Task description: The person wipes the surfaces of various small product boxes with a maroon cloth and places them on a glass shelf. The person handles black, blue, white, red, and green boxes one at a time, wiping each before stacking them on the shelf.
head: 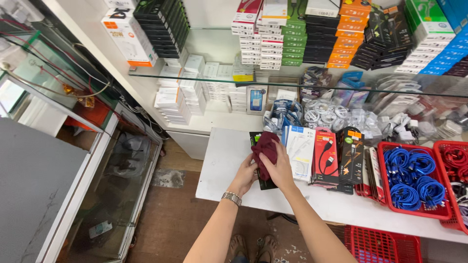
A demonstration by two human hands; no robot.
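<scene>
At the left end of the white table (234, 160), the right hand (280, 168) presses a soft dark red cloth (265, 148) onto a flat black packet (265, 184), which the left hand (245, 178) grips to steady it.

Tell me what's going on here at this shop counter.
A person stands at a white table stacked with packaged cables. Their right hand presses a dark red cloth onto a black package, while the left hand, with a metal watch on its wrist, steadies that package from the side. Beside it lie more cable packs, and a red basket holds coiled blue cables. Shelves behind carry stacked boxes.
</scene>
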